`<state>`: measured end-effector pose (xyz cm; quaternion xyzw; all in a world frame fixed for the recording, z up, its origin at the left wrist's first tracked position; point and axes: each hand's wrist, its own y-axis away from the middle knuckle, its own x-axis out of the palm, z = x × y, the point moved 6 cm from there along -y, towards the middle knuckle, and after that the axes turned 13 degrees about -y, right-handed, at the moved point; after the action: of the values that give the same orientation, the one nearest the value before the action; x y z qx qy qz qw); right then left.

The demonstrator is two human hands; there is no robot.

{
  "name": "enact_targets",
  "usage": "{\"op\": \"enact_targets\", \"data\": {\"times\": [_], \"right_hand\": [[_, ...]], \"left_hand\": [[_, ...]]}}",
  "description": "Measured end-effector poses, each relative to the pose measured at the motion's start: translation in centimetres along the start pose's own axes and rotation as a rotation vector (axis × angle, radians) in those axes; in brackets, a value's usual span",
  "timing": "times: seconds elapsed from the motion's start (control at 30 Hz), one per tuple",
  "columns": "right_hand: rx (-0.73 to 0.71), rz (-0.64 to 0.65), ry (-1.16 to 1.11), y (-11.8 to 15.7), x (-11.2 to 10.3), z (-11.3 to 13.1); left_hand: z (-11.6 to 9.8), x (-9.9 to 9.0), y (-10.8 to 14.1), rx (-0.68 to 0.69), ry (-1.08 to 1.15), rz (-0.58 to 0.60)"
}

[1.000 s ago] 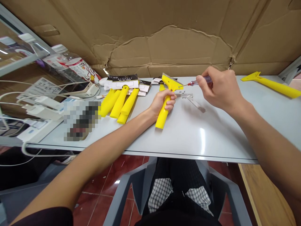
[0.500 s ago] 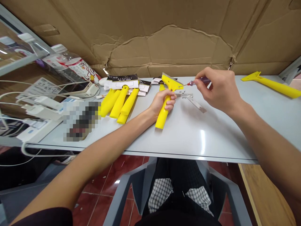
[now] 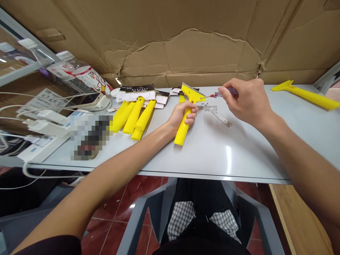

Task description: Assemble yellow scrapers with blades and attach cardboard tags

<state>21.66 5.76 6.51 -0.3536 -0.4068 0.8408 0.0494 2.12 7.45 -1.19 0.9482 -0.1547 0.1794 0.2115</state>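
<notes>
While the left hand (image 3: 183, 118) clutches a scraper (image 3: 182, 132) — yellow — the right hand (image 3: 245, 101) pinches a screwdriver (image 3: 223, 93) (red-tipped).

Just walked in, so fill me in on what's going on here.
A person grips a yellow-handled scraper in their left hand and holds a small screwdriver in their right hand, its tip at the scraper's head. A metal strip lies beside them on the white table, with loose yellow handles to the left and another yellow scraper to the right.
</notes>
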Motion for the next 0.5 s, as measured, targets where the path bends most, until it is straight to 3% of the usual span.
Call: {"op": "enact_targets", "data": {"times": [0.27,0.5], "right_hand": [[0.253,0.154,-0.020,0.0,0.0,0.6],[0.274,0.146,-0.087,-0.1,-0.1,0.9]], "left_hand": [[0.1,-0.2,-0.2,0.010,-0.005,-0.019],[0.0,-0.2,-0.2,0.029,-0.024,-0.021]]}}
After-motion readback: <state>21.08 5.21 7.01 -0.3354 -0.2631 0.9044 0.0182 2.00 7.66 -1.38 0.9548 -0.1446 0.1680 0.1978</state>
